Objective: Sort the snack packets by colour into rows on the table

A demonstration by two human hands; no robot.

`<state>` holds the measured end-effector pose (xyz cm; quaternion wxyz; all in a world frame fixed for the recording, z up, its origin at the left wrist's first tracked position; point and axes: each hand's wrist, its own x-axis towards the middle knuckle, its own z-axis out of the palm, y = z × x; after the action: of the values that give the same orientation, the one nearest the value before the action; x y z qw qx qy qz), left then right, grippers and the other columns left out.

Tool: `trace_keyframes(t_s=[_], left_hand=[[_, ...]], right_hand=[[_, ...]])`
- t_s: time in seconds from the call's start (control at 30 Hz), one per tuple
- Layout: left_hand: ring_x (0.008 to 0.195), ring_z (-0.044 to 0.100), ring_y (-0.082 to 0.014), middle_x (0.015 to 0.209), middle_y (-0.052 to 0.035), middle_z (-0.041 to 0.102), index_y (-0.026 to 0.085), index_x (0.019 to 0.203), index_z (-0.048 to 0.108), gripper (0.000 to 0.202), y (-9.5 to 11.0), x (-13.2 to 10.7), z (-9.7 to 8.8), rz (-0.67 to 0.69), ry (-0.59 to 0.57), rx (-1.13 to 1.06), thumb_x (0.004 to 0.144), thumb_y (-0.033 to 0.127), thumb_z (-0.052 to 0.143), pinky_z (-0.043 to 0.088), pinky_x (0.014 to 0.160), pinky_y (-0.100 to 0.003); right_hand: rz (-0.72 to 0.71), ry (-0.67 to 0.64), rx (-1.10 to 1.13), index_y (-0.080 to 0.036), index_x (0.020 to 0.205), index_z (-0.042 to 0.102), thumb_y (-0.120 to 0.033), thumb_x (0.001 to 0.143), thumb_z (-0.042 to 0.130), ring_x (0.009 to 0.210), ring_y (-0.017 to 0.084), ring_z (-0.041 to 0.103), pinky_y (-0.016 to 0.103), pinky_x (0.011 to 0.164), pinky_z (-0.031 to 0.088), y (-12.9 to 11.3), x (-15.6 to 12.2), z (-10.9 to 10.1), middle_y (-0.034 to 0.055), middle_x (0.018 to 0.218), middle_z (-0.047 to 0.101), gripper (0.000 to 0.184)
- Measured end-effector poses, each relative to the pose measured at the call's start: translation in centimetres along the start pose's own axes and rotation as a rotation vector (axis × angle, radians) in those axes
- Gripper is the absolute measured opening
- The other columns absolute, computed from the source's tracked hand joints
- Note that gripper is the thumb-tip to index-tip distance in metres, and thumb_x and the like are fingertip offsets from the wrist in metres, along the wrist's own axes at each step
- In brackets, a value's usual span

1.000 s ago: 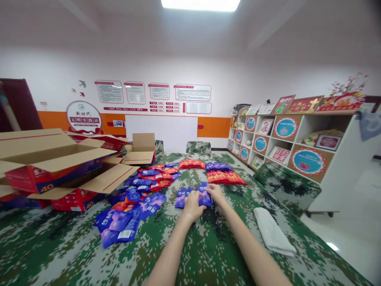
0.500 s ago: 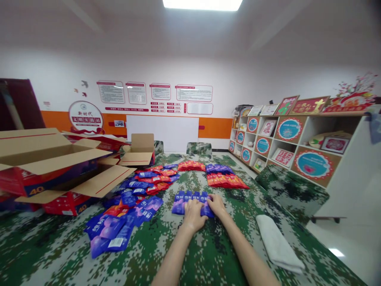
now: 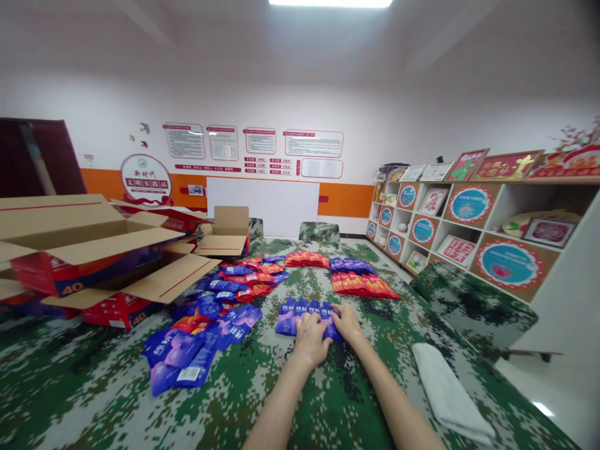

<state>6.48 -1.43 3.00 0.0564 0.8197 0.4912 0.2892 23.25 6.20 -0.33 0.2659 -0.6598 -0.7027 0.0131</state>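
A row of overlapping purple packets point(image 3: 287, 320) with white lettering lies on the camouflage tablecloth in front of me. My left hand point(image 3: 311, 340) rests over the middle of the row, its thumb held apart from the fingers. At the row's right end, the fingers of my right hand point(image 3: 347, 324) are curled around the edge of the last packet; their tips are partly hidden. To the left, loose purple packets point(image 3: 178, 359) are scattered, with a mixed heap of red and purple packets point(image 3: 248, 278) behind them.
Farther back are lined-up red packets point(image 3: 307, 259), another red row point(image 3: 365, 285) and a purple row point(image 3: 350, 266). Opened cardboard boxes point(image 3: 94, 250) crowd the left side. A folded white cloth point(image 3: 450, 390) lies at right, near a camouflage-covered chair point(image 3: 473, 309). Shelves point(image 3: 450, 219) line the right wall.
The view has turned slightly left, so everything sits a little farther right. Both hands stay at the purple row, with only slight finger movement.
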Motion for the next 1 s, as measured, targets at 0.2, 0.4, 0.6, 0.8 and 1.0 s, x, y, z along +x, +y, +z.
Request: trace_keyframes(t_s=[0.2, 0.4, 0.6, 0.8, 1.0], left_hand=[[0.099, 0.038, -0.0238, 0.101, -0.0048, 0.048, 0.025, 0.095, 0.060, 0.027, -0.1, -0.4, -0.6, 0.014, 0.014, 0.002, 0.072, 0.039, 0.060, 0.029, 0.085, -0.040], [0.100, 0.037, -0.0243, 0.102, -0.0052, 0.048, 0.025, 0.096, 0.061, 0.030, -0.4, -0.4, -0.2, -0.008, 0.025, 0.020, 0.072, 0.044, 0.059, 0.030, 0.088, -0.042], [0.103, 0.037, -0.0247, 0.107, -0.0059, 0.046, 0.026, 0.105, 0.056, 0.037, -0.7, -0.7, -1.7, -0.022, -0.003, 0.006, 0.073, 0.044, 0.057, 0.030, 0.091, -0.042], [0.108, 0.035, -0.0247, 0.114, -0.0059, 0.043, 0.027, 0.120, 0.044, 0.047, -5.7, -1.6, -7.9, -0.165, 0.040, 0.083, 0.076, 0.038, 0.053, 0.029, 0.092, -0.040], [0.114, 0.038, -0.0264, 0.124, -0.0093, 0.036, 0.025, 0.131, 0.031, 0.073, -13.3, -4.9, -12.8, -0.419, 0.002, 0.200, 0.066, 0.034, 0.062, 0.029, 0.091, -0.036]], right_hand=[[-0.053, 0.015, -0.060, -0.020, 0.102, 0.067, -0.027, 0.079, 0.045, 0.093, 0.021, 0.051, 0.031, 0.088, 0.035, -0.1, 0.0, 0.0, 0.0098, 0.094, 0.059, 0.033], [-0.121, 0.023, -0.092, -0.019, 0.103, 0.067, -0.030, 0.080, 0.044, 0.091, 0.022, 0.053, 0.032, 0.084, 0.038, 1.3, 0.8, 1.3, 0.0103, 0.091, 0.060, 0.035], [-0.115, 0.024, 0.012, -0.011, 0.101, 0.066, -0.024, 0.079, 0.039, 0.091, 0.022, 0.056, 0.031, 0.084, 0.040, 0.9, 1.3, 0.4, 0.0120, 0.092, 0.064, 0.038], [-0.193, 0.122, 0.132, -0.009, 0.106, 0.060, -0.023, 0.075, 0.044, 0.095, 0.022, 0.054, 0.031, 0.086, 0.039, -6.5, 2.3, -0.9, 0.0129, 0.099, 0.062, 0.038], [-0.318, -0.112, 0.268, -0.013, 0.090, 0.064, -0.021, 0.072, 0.049, 0.075, 0.016, 0.055, 0.024, 0.070, 0.038, -18.3, 1.9, 1.5, 0.0066, 0.081, 0.064, 0.025]])
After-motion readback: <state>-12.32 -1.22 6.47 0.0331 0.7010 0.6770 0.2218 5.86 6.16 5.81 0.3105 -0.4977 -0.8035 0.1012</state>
